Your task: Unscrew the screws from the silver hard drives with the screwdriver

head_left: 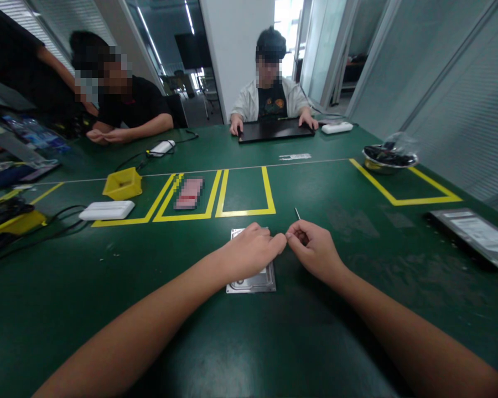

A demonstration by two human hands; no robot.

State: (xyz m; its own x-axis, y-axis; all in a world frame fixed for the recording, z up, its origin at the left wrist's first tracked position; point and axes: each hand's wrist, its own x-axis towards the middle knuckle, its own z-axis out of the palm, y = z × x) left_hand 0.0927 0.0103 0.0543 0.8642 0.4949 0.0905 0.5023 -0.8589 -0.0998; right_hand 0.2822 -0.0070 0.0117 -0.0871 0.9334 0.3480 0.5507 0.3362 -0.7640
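Observation:
A silver hard drive (255,286) lies flat on the green table in front of me. My left hand (255,249) is over it, covering its middle, with the fingers curled; whether they grip anything is hidden. Just right of the drive, my right hand (313,243) is closed round a thin metal rod (297,214), perhaps a screwdriver shaft, whose tip sticks out beyond the fingers. The fingertips of both hands meet or nearly meet above the drive's right edge. What lies between them is too small to make out.
Yellow tape outlines (249,212) mark the table, one around a pink item (189,193). A yellow bin (123,184) and white power strip (107,210) stand left. Another drive (477,232) and a bowl of dark parts (389,157) are right. People sit opposite, one holding a black panel (276,130).

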